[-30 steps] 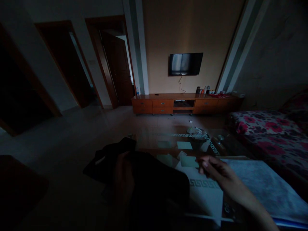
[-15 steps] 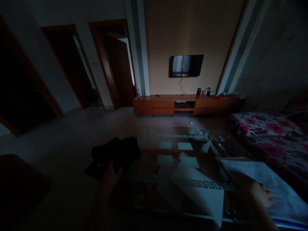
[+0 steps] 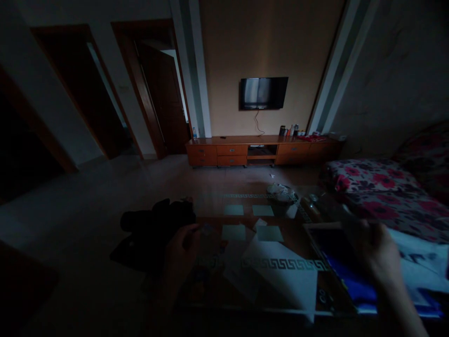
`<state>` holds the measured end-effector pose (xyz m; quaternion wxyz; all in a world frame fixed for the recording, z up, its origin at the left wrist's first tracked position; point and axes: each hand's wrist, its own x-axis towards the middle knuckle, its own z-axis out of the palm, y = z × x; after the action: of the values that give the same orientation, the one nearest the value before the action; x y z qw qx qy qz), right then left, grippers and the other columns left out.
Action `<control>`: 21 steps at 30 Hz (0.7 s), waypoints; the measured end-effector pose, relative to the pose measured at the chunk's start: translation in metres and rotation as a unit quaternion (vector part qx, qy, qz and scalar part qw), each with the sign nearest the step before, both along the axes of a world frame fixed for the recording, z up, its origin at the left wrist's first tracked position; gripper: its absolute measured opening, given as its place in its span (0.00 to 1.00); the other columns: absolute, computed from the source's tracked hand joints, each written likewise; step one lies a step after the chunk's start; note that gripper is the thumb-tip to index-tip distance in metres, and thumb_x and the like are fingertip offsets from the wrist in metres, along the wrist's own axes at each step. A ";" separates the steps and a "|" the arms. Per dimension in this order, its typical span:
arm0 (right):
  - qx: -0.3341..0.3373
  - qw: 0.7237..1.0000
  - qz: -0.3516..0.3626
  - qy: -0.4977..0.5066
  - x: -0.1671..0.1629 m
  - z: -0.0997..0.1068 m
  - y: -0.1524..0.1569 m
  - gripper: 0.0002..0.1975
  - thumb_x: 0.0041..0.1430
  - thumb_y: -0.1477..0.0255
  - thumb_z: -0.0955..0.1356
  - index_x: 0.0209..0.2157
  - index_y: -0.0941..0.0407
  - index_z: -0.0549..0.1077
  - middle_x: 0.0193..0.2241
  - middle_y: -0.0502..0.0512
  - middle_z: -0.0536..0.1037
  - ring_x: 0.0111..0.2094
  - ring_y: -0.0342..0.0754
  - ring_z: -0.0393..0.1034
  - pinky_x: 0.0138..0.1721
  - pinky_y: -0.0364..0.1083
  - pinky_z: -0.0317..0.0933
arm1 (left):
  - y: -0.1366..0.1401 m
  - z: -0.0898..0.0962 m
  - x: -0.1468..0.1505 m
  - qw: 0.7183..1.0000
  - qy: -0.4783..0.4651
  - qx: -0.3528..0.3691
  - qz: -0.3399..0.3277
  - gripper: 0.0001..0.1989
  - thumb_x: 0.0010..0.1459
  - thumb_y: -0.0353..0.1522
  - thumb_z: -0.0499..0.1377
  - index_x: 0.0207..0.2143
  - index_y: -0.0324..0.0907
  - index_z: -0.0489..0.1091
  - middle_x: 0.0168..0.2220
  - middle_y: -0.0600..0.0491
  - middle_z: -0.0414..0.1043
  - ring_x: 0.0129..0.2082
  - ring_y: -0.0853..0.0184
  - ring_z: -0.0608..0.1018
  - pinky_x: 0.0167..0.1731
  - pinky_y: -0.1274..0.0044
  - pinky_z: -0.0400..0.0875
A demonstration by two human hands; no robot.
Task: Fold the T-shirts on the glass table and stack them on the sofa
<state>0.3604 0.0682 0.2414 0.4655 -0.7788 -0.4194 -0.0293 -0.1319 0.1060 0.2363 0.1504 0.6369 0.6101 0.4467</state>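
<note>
Dim light, some blur. Right hand (image 3: 380, 250): fingers curled over a flat, pale bluish-white sheet (image 3: 416, 277) and the smooth, vivid blue layer (image 3: 352, 269) exposed beside it; both lie at the right end of the clear glass table (image 3: 296, 265) with a green key-pattern band. A dark grey blurred shape meets the fingertips; cannot tell whether it is gripped. Left hand (image 3: 182, 250): partly curled, thumb and fingers narrow, overlapping the near right side of a black, crumpled cloth bundle (image 3: 157, 222) at the table's left end; cannot tell whether it holds any cloth. Step in hand, judged: handling the pale sheet's edge above the blue layer. Next move, judged, calls for a sure pinch on that edge, with the left hand free of the cloth.
</note>
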 end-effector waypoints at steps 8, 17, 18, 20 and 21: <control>-0.031 0.964 0.264 0.002 -0.065 0.045 -0.027 0.20 0.59 0.51 0.66 0.43 0.51 0.74 0.40 0.60 0.80 0.42 0.62 0.76 0.43 0.56 0.72 | -0.037 0.034 0.035 0.984 -0.021 -0.003 -0.178 0.14 0.68 0.42 0.54 0.45 0.47 0.77 0.43 0.50 0.78 0.44 0.62 0.79 0.46 0.72 0.74; -0.143 0.815 0.545 0.139 -0.147 0.065 -0.041 0.17 0.68 0.54 0.63 0.38 0.52 0.72 0.31 0.50 0.73 0.34 0.46 0.69 0.37 0.44 0.67 | -0.076 0.049 0.059 0.971 -0.009 -0.023 -0.238 0.32 0.59 0.43 0.64 0.64 0.52 0.65 0.52 0.45 0.75 0.42 0.59 0.79 0.42 0.68 0.77; -0.141 0.799 0.560 0.168 -0.157 0.069 -0.045 0.17 0.70 0.55 0.61 0.38 0.52 0.71 0.31 0.50 0.72 0.33 0.45 0.67 0.36 0.42 0.66 | -0.081 0.047 0.063 0.963 0.010 -0.042 -0.266 0.37 0.56 0.44 0.66 0.66 0.53 0.62 0.54 0.44 0.74 0.44 0.57 0.79 0.43 0.67 0.77; -0.127 0.785 0.572 0.201 -0.172 0.075 -0.051 0.17 0.72 0.56 0.59 0.37 0.52 0.70 0.30 0.49 0.70 0.33 0.43 0.66 0.35 0.41 0.64 | -0.088 0.040 0.069 0.941 0.053 -0.081 -0.325 0.35 0.55 0.44 0.67 0.64 0.56 0.65 0.54 0.47 0.76 0.47 0.55 0.80 0.43 0.68 0.77; -0.142 0.771 0.589 0.197 -0.177 0.076 -0.052 0.17 0.72 0.56 0.60 0.37 0.52 0.71 0.31 0.49 0.71 0.33 0.43 0.66 0.36 0.41 0.64 | -0.090 0.035 0.070 0.929 0.074 -0.095 -0.351 0.28 0.57 0.43 0.66 0.60 0.57 0.70 0.51 0.50 0.78 0.46 0.55 0.80 0.42 0.69 0.76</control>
<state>0.1831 0.0160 0.3176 0.3480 -0.4250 -0.6948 0.4643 -0.0615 0.0164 0.2711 0.3114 0.8244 0.3966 0.2572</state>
